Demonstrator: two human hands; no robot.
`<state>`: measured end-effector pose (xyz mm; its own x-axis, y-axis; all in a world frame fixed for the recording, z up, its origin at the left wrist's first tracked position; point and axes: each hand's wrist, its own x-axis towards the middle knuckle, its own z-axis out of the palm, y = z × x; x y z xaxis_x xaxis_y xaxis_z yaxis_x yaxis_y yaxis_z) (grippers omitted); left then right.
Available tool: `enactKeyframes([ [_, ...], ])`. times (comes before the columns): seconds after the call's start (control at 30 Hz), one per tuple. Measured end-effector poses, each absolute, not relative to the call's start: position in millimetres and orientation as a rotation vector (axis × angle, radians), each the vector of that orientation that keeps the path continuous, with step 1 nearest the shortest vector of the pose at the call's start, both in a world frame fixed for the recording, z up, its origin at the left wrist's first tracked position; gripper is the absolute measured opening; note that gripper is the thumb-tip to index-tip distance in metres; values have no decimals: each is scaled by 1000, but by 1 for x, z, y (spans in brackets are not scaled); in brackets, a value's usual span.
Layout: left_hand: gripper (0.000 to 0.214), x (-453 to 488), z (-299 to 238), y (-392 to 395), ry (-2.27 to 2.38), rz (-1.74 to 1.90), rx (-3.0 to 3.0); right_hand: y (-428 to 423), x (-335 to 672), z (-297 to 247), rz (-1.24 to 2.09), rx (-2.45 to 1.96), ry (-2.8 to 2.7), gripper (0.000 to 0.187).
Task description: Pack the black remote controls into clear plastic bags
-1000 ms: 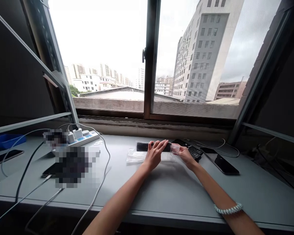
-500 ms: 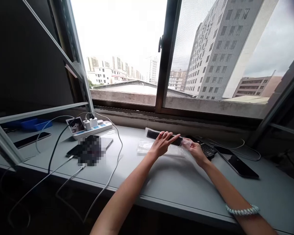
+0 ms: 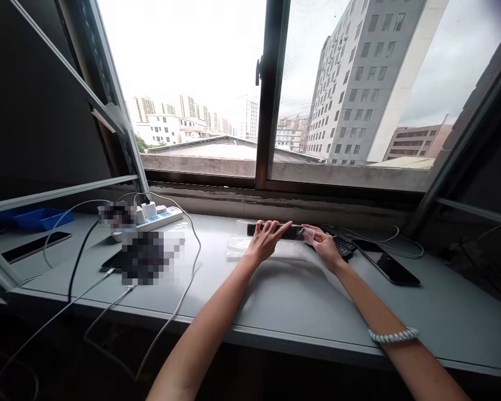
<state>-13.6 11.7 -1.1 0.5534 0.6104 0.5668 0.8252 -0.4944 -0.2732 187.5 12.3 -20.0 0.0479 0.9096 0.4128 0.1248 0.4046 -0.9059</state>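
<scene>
A flat, dark, oblong item (image 3: 295, 232) sits inside a clear plastic sleeve above the back of the desk; its exact kind does not show. My left hand (image 3: 264, 242) holds it from the near side, fingers over its upper edge and the index finger stretched along it to the right. With thumb and fingers, my right hand (image 3: 326, 249) pinches the crumpled right end of the plastic sleeve (image 3: 309, 234). Beneath both hands lies another clear plastic bag (image 3: 237, 249), flat on the desk.
A black keypad device (image 3: 343, 245) lies right of my right hand, then a dark phone (image 3: 387, 262) and a pale cable. On the left are a power strip (image 3: 167, 217) with chargers, trailing cables, blurred-out items, another phone (image 3: 39, 247) and a blue tray (image 3: 45, 218). A window stands behind.
The view has swung slightly right, so everything sits farther left. The dark item has tilted and now looks narrower. Both hands keep their hold on it and its sleeve.
</scene>
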Motion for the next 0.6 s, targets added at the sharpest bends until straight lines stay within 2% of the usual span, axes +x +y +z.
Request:
enactKeyframes([
  [0.33,56,-12,1,18,-1326,-557,-2277,25,198,-15,776,-1021,-1179,30],
  [0.5,53,-15,7,22,-1278,-582,-2355,25,202,-6,881,-1034,-973,31],
  [0.6,55,-20,10,22,-1273,-683,-2408,23,210,0,777,-1098,-745,33],
])
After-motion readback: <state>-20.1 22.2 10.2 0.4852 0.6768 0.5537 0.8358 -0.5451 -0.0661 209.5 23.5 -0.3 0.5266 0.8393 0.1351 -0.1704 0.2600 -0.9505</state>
